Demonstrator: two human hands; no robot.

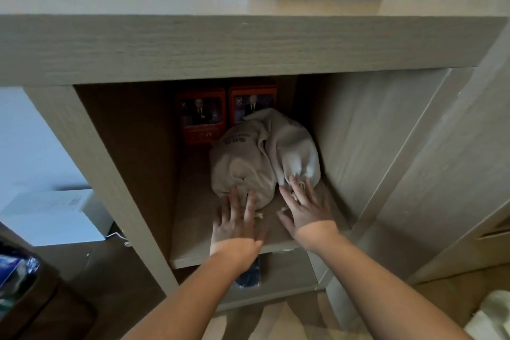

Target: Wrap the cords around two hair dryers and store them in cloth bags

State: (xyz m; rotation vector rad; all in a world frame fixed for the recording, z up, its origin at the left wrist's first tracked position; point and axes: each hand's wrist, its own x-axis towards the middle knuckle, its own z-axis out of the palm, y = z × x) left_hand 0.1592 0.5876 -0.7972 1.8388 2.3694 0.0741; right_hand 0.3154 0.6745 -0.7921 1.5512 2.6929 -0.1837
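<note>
A white cardboard box (pixel 55 215) sits low at the left, outside the pale wood-grain shelf (pixel 193 215). The left hand (pixel 237 222) lies flat, fingers straight, on the lumpy beige left cloth bag (pixel 240 163), which touches the matching right cloth bag (pixel 292 146). What the bags hold is hidden, and they partly cover two glossy orange-red boxes (pixel 200 116) behind them. The right hand (pixel 306 207) has its fingers spread, pressing the right bag's gathered mouth.

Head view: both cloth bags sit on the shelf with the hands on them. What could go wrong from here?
1. Pushing the left beige cloth bag and right beige cloth bag deeper could topple the two upright orange boxes behind them.
2. Loose white drawstring ends lie on the wooden shelf by the left hand and right hand; withdrawing fingers may snag them and drag a bag forward.
</note>
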